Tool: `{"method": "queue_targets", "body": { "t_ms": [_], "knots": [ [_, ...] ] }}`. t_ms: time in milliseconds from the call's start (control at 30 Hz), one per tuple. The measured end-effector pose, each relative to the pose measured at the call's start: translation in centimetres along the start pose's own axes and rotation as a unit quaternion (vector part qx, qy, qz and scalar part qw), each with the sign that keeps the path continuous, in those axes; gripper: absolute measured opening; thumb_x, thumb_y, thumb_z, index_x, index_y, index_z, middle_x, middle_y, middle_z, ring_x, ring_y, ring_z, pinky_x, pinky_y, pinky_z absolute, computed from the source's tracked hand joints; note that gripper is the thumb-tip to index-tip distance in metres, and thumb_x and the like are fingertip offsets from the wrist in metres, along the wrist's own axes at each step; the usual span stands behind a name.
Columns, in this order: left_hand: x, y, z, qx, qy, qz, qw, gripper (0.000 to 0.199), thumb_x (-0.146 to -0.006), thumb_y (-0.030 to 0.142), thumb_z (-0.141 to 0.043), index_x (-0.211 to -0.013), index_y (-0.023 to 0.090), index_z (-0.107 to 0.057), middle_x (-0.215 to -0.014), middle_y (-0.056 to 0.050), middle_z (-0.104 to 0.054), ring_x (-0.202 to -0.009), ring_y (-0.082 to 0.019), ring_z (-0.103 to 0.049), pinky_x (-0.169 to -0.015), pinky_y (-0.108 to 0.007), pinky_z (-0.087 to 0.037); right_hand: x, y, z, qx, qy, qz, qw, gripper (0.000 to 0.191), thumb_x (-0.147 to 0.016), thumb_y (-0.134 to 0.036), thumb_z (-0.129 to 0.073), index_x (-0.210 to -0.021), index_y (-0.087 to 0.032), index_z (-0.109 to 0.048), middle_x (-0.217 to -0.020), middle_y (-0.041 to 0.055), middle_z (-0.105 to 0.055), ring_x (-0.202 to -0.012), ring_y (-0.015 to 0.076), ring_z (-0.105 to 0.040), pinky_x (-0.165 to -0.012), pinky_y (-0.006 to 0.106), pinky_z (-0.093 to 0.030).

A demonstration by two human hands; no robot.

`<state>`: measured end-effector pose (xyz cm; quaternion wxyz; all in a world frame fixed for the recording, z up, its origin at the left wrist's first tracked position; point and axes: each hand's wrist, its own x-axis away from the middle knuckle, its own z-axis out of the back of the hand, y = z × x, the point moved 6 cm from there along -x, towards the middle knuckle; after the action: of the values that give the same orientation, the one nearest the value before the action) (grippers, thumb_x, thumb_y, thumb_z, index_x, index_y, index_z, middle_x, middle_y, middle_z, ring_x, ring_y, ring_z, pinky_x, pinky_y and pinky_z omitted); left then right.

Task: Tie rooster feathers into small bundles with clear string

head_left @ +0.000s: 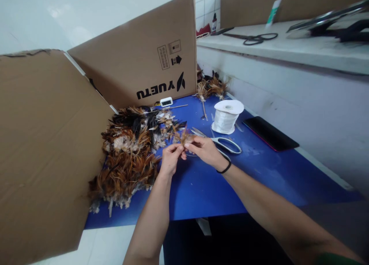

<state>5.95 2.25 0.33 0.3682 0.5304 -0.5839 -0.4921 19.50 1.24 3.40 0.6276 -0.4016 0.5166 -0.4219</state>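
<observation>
Got a small, brown feather tuft (181, 135) here, pinched at its base, splaying loosely toward the tips, held up left of the spool (225, 120), apart from it.

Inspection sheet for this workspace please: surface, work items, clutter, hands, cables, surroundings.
Surface: blue tabletop, pale smudges toward the right.
Work items: small brown feather tuft in hand; large brown, black and white feather heap at left; white spool of white ribbon-like material; pale-handled metal scissors by the right hand.
Clutter: black flat phone with red edge; small white device with dark display.
Hands: left hand and right both pinching the tuft.
Cables: nothing seen.
Surroundings: upright brown cardboard printed YUETU; pale ledge at right.
</observation>
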Motion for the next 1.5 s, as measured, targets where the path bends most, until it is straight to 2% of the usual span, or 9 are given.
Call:
{"method": "queue_targets", "body": {
  "t_ms": [133,500,900,1100,1333,1500],
  "knots": [
    [0.0,0.1,0.0,-0.022,0.009,-0.01,1.0,0.026,-0.07,0.038,-0.074,-0.075,0.012,-0.069,-0.052,0.001,-0.059,-0.045,-0.008,-0.053,-0.05,-0.021,-0.045,0.0,0.2,0.3,0.03,0.024,0.001,0.999,0.019,-0.079,-0.034,-0.059,-0.078,-0.018,-0.068,-0.075,0.0018,-0.068,-0.07,0.0154,-0.061,-0.067,0.03,-0.05],
    [0.2,0.4,0.0,-0.062,0.03,-0.025,0.997,0.026,-0.068,0.036,-0.075,-0.077,0.012,-0.072,-0.05,0.001,-0.061,-0.045,-0.009,-0.055,-0.052,-0.023,-0.047,0.3,-1.0,0.3,0.038,0.055,0.021,0.998,0.014,-0.078,-0.024,-0.058,-0.075,-0.019,-0.07,-0.081,0.0031,-0.071,-0.078,0.0175,-0.066,-0.077,0.033,-0.052],
    [0.0,0.3,0.5,-0.076,0.045,-0.036,0.995,0.022,-0.067,0.032,-0.076,-0.077,0.013,-0.073,-0.053,0.0,-0.064,-0.047,-0.011,-0.058,-0.053,-0.024,-0.049,0.6,-1.7,0.4,0.105,0.071,0.048,0.991,0.015,-0.079,-0.021,-0.056,-0.074,-0.018,-0.069,-0.074,0.0018,-0.07,-0.068,0.0146,-0.064,-0.066,0.027,-0.049],
    [0.1,0.6,0.4,-0.087,0.045,-0.046,0.994,0.02,-0.068,0.032,-0.075,-0.074,0.013,-0.072,-0.053,0.0,-0.063,-0.047,-0.01,-0.057,-0.053,-0.023,-0.048,0.7,-2.0,0.3,0.126,0.075,0.072,0.987,0.015,-0.08,-0.02,-0.055,-0.072,-0.019,-0.068,-0.073,0.0016,-0.069,-0.068,0.0141,-0.062,-0.067,0.026,-0.048],
    [0.2,1.1,0.6,-0.073,0.064,-0.074,0.992,0.017,-0.067,0.032,-0.075,-0.069,0.015,-0.071,-0.054,0.001,-0.063,-0.048,-0.01,-0.057,-0.053,-0.024,-0.048,0.7,-1.5,0.0,0.076,0.051,0.045,0.995,0.013,-0.08,-0.027,-0.058,-0.079,-0.019,-0.069,-0.077,0.0024,-0.07,-0.069,0.0153,-0.064,-0.067,0.028,-0.052],
    [0.3,1.7,1.0,-0.063,0.103,-0.09,0.989,0.017,-0.066,0.032,-0.076,-0.067,0.016,-0.07,-0.052,0.001,-0.062,-0.047,-0.01,-0.056,-0.053,-0.024,-0.049,0.5,-0.4,0.1,0.052,0.06,0.008,0.997,0.021,-0.077,-0.034,-0.063,-0.09,-0.018,-0.069,-0.083,0.0047,-0.072,-0.072,0.0181,-0.067,-0.067,0.031,-0.054]
  ]
}}
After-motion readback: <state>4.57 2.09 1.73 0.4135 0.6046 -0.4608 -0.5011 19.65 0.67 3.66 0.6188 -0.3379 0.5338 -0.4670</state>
